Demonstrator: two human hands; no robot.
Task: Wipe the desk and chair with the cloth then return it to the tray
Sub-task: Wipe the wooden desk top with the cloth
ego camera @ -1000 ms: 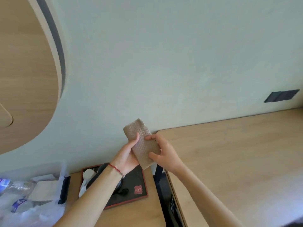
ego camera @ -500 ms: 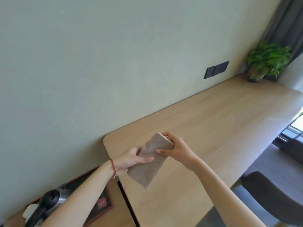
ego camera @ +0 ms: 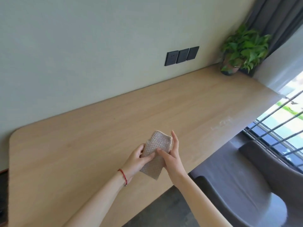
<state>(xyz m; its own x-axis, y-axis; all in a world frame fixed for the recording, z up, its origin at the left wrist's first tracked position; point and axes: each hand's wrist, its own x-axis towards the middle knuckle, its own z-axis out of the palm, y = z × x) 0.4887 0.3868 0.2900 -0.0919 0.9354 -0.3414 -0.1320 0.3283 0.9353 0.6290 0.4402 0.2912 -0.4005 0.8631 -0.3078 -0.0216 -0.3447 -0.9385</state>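
A folded beige waffle-textured cloth (ego camera: 158,145) is held in the air just above the light wooden desk (ego camera: 98,138), near its front edge. My left hand (ego camera: 136,158) grips the cloth's left side, thumb on top. My right hand (ego camera: 172,157) holds its right side, fingers stretched along the edge and thumb pressed on the middle. A grey upholstered chair (ego camera: 242,185) stands at the lower right, tucked close to the desk. The tray is out of sight except perhaps a dark sliver at the far left edge.
A potted green plant (ego camera: 242,49) sits on the desk's far right corner beside a dark curtain (ego camera: 268,15). Black wall sockets (ego camera: 182,55) are mounted above the desk. A barred window (ego camera: 282,122) is at the right. A faint whitish smudge (ego camera: 224,122) marks the desk.
My view has swung right, from the tray and kettle area to the long desk, chair and window. Both hands carried the cloth along and shifted their grip on it.
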